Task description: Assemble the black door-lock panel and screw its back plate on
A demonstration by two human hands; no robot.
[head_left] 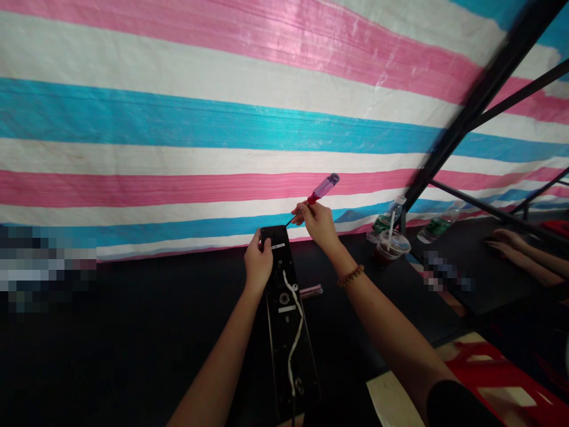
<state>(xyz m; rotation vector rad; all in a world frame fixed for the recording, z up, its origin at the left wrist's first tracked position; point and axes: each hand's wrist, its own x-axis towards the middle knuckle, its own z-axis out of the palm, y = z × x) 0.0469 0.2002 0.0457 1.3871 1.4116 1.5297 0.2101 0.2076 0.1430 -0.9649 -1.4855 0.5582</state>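
Taking the clock from the black device (280, 332), with 12 toward the striped sheet (222, 127), the right-hand side is the busier: a plastic cup (386, 252) with a straw sits at 2 o'clock, with 2 clear bottles (432, 230) near it, 1 upright and the other leaning over or lying. A black metal frame (448, 133) slants up past them toward 1 o'clock. Between 2 and 3 o'clock, another person's hand (507, 240) rests on the dark tabletop (169, 332). A red stool (498, 379) shows between 3 and 4 o'clock, below the table. Closer in, a small clear-handled item (312, 291) lies just beside the device's right edge, and a white cable (301, 326) runs over its face toward 6 o'clock.

The device is in front of the person, its long axis running almost 12 to 6, the far end leaning slightly toward 11. The left hand (259, 264) grips the far end's left edge, thumb on the face. The right hand (319, 224) is closed on a screwdriver (323, 187), its handle pointing between 1 and 2 o'clock and its tip at the device's far right corner; whether they touch is unclear.
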